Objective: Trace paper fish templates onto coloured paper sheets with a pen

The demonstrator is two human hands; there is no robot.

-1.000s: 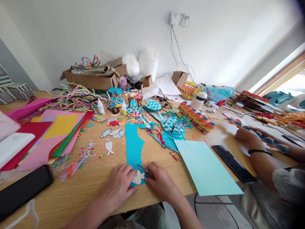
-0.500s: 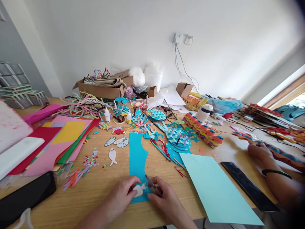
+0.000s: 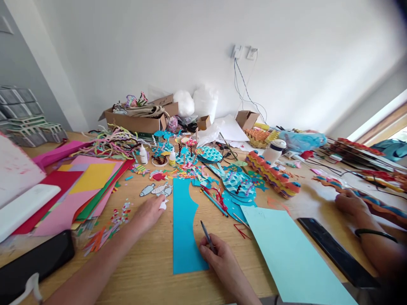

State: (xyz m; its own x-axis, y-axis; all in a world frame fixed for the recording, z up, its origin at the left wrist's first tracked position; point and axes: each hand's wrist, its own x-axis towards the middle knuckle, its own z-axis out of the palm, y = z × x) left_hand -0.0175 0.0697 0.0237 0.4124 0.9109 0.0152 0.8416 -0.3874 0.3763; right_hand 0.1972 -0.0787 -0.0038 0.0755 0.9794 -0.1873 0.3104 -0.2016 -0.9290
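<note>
Wooden table (image 3: 152,267) is covered in craft bits, white wall (image 3: 159,51) behind it. Blue paper (image 3: 184,228) lies flat near the front edge, one side cut wavy. Right hand (image 3: 219,255) overlaps its lower right side with a pen (image 3: 207,236) in a narrow pinch, tip pointing away. Left hand's (image 3: 151,212) off to the left of the paper, a white cutout (image 3: 163,205) between its fingertips, just beside some little fish (image 3: 147,189). Someone else's hand (image 3: 352,208) is over on the far right.

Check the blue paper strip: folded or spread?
Spread: the blue paper strip lies flat on the table, no fold showing, right hand at its edge.
</note>
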